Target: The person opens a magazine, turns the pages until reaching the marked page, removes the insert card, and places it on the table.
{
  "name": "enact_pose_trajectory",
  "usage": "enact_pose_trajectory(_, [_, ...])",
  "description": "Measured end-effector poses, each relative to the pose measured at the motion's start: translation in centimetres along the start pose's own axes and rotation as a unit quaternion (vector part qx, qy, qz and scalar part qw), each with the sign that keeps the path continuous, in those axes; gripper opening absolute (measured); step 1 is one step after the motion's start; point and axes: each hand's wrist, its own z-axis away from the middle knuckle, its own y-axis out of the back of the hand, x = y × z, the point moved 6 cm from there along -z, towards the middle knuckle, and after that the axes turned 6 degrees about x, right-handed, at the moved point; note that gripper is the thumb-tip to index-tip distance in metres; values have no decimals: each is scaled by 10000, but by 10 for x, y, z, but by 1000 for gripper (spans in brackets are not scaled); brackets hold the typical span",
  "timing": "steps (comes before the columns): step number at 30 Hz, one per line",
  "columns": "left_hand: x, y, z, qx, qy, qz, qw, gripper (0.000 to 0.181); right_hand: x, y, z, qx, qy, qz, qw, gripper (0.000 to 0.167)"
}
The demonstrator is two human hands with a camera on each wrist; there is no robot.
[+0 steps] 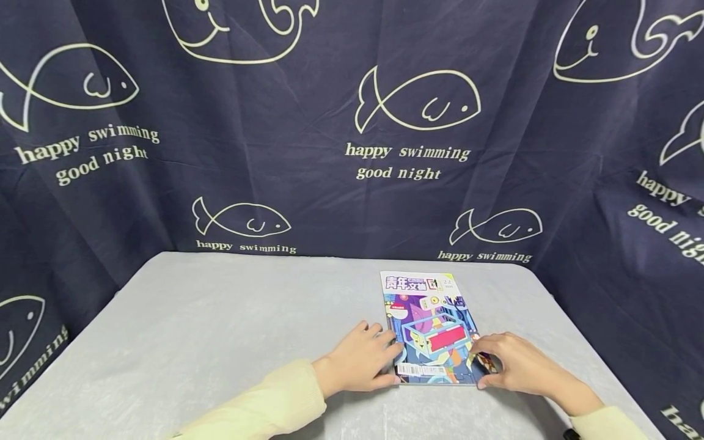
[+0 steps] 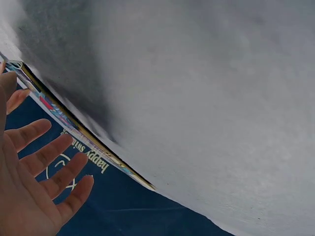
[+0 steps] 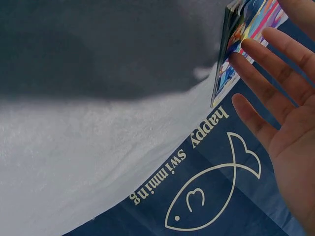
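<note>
A magazine point(image 1: 440, 327) with a colourful cover lies face up on the grey table, right of centre. My left hand point(image 1: 363, 357) rests along its lower left edge, fingers spread and slightly bent. At the lower right edge, the thumb and fingers of my right hand point(image 1: 519, 366) pinch the magazine, where a dark, patterned part bulges between them. The left wrist view has the magazine's spine side point(image 2: 83, 130) beyond the spread fingers of the left hand point(image 2: 44, 182). Pages look slightly parted at the magazine's edge point(image 3: 246, 29) near the right hand point(image 3: 285, 93).
The grey table point(image 1: 220, 330) extends to both sides of the magazine. Behind it and along the sides hangs a dark blue cloth point(image 1: 308, 153) with white fish drawings and lettering. Pale yellow sleeves point(image 1: 269, 400) cover both forearms.
</note>
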Motion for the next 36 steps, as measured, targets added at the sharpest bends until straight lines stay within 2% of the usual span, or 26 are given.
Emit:
enact_pose_trajectory(12, [6, -6, -7, -193, -87, 51, 9998, 56, 5, 3, 2, -200, -269, -16, 9994, 38])
enact_pose_trajectory(20, [9, -10, -14, -497, -71, 0, 9987, 58, 6, 2, 2, -230, -338, -18, 9992, 41])
enact_pose_trajectory(36, [11, -12, -15, -579, -33, 39, 9983, 52, 6, 2, 3, -105, -306, -58, 9995, 44])
